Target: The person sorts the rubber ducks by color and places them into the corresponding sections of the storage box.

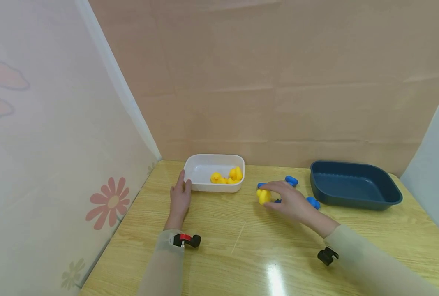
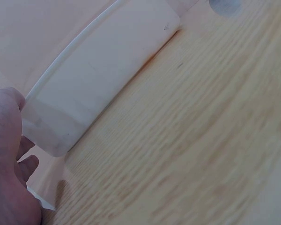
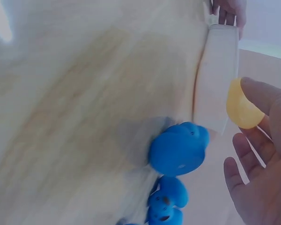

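Observation:
My right hand (image 1: pixel 287 199) pinches a yellow rubber duck (image 1: pixel 264 196) between thumb and fingers, above the table. In the right wrist view the same duck (image 3: pixel 241 105) shows as a smooth yellow body at the fingertips. Around and under this hand lie several blue toys, among them a blue rubber duck (image 3: pixel 178 149) and another behind it. At the left end of a white bin (image 1: pixel 213 188) rests my left hand (image 1: pixel 180 199), its fingers at the corner and rim. Inside that bin several yellow ducks (image 1: pixel 217 178) sit toward the right end.
A dark blue bin (image 1: pixel 356 203) stands at the right, with a blue toy (image 1: pixel 313 202) close to its left side. Another blue toy (image 1: pixel 291 180) lies behind my right hand. A brown covered wall (image 1: pixel 278 102) rises behind the wooden table (image 1: pixel 219 246).

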Demonstrator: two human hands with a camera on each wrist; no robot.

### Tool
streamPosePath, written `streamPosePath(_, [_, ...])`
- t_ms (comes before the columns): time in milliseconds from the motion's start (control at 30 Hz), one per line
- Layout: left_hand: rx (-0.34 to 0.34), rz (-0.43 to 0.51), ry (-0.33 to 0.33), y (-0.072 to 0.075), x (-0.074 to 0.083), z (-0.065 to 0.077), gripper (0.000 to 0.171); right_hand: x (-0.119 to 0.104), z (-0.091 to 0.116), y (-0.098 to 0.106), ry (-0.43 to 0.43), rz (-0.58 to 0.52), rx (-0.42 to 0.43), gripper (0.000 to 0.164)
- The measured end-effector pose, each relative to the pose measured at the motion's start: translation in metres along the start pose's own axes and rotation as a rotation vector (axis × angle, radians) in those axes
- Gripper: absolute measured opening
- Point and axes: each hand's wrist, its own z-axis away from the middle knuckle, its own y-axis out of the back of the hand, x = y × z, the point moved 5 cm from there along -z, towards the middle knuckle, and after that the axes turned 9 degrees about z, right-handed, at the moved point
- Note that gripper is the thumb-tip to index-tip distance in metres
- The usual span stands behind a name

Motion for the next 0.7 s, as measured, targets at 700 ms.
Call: streamPosePath(700, [0.003,-0.003,-0.002,0.001,-0.001,0.0,0.064,-0.016,-0.088,-0.005,-0.153,0.065,0.049,0.054])
